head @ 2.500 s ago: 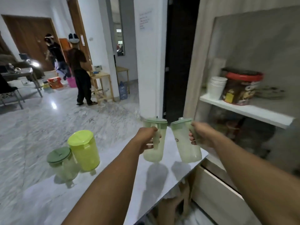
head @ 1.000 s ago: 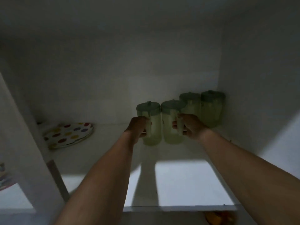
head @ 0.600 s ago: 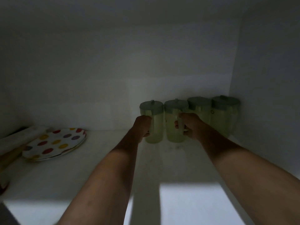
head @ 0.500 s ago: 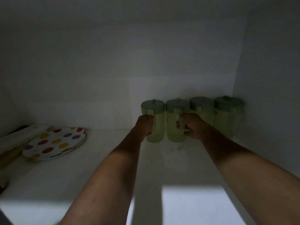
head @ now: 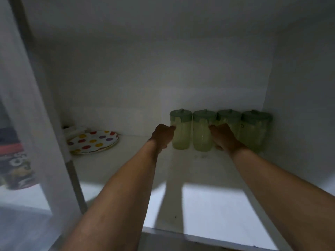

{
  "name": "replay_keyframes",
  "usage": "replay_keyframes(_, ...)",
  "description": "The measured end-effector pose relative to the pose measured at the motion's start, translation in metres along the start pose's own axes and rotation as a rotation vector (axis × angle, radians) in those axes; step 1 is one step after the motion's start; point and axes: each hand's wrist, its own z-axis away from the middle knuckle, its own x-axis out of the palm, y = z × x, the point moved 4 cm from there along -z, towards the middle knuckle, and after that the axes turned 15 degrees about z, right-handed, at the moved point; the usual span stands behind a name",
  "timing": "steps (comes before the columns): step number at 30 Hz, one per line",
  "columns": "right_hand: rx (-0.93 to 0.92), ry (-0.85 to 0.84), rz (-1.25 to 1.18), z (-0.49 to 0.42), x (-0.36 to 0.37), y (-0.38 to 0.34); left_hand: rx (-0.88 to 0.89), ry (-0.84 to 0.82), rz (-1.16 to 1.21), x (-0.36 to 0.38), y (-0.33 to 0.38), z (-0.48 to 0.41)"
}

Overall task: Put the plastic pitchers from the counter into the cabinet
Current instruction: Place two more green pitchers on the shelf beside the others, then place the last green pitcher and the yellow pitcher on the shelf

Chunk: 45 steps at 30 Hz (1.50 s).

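Half a second ago your left hand (head: 162, 135) and right hand (head: 223, 137) were wrapped around the handles of the two left-hand pitchers; now both sit looser, drawn slightly back toward you. The left pitcher (head: 180, 129) and the second pitcher (head: 203, 131) stand on the shelf (head: 126, 165), lined up with the other two. Your view has pulled back, bringing the cabinet's left frame (head: 45, 124) into sight.

Home kitchen cabinet (head: 181, 69); dotted plate (head: 92, 141); lidded pitchers (head: 220, 130)
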Motion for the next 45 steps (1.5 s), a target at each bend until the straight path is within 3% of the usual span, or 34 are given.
replay_keyframes(10, -0.261, -0.254, -0.143, 0.187, 0.016, -0.042, 0.114, 0.060, 0.037, -0.074, -0.006, 0.167)
replay_keyframes(17, -0.445, -0.465, -0.153, 0.314, 0.070, -0.116, 0.121, 0.226, 0.034, -0.203, -0.004, 0.277)
replay_keyframes(28, -0.708, -0.880, -0.095, 0.588, 0.241, -0.252, -0.086, 0.741, -0.032, -0.507, -0.085, 0.527)
replay_keyframes(36, -0.846, -1.178, -0.022, 0.819, 0.360, -0.305, -0.288, 1.075, -0.066, -0.698, -0.159, 0.737)
replay_keyframes(40, -0.861, -1.283, 0.022, 0.898, 0.416, -0.314, -0.357, 1.185, -0.049, -0.758, -0.191, 0.793)
replay_keyframes(45, -0.818, -1.354, 0.099, 0.950, 0.504, -0.330, -0.381, 1.265, -0.053, -0.823, -0.246, 0.800)
